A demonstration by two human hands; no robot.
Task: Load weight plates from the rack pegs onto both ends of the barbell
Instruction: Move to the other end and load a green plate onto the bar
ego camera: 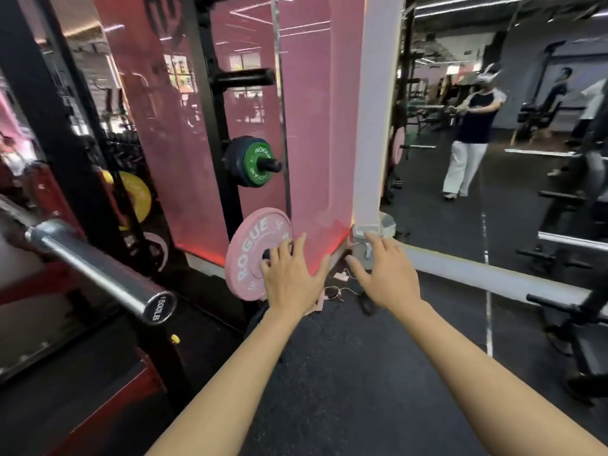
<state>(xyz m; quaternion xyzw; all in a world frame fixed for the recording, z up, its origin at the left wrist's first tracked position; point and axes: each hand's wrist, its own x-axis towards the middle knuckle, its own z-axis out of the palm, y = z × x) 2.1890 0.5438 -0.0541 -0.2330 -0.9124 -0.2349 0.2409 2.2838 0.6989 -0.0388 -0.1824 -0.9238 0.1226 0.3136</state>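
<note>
A pink Rogue plate [250,248] hangs on the lowest peg of the black rack upright [214,120]. My left hand [291,274] is spread open in front of the plate's right half and covers its hub; whether it touches the plate I cannot tell. My right hand [385,274] hovers open to the right, holding nothing. Above, a green plate [256,162] and a dark one behind it sit on the middle peg. The top peg [245,77] is bare. The bare steel barbell sleeve [98,271] points toward me at the left.
A yellow plate [136,199] hangs farther back on the left. A pink panel and a white pillar [375,126] stand behind the rack. A mirror on the right reflects a person and benches. Cables and small debris [339,287] lie on the black rubber floor.
</note>
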